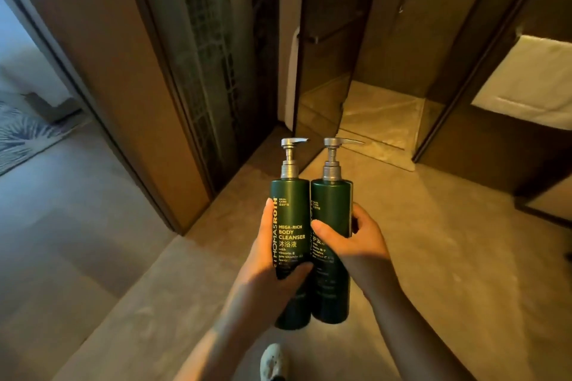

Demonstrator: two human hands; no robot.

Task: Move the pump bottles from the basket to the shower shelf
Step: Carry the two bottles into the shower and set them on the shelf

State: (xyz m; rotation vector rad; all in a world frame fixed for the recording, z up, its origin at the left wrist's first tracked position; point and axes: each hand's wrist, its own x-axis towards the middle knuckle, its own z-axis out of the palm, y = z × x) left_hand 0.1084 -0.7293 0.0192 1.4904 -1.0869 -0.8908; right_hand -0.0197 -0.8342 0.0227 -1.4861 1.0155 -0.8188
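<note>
Two dark green pump bottles with silver pumps stand upright side by side in front of me, touching each other. My left hand point(269, 257) grips the left bottle point(291, 213), labelled body cleanser. Around the right bottle point(332, 204) my right hand point(356, 238) is closed, thumb across its front. Both pump spouts point right. The basket and the shower shelf are not in view.
A glass shower door point(322, 49) stands ahead with the pale shower floor point(380, 114) behind it. A white towel point(532, 80) hangs at the right. A doorway point(28, 102) opens to the left onto a patterned rug. My shoe point(272, 362) shows at the bottom edge.
</note>
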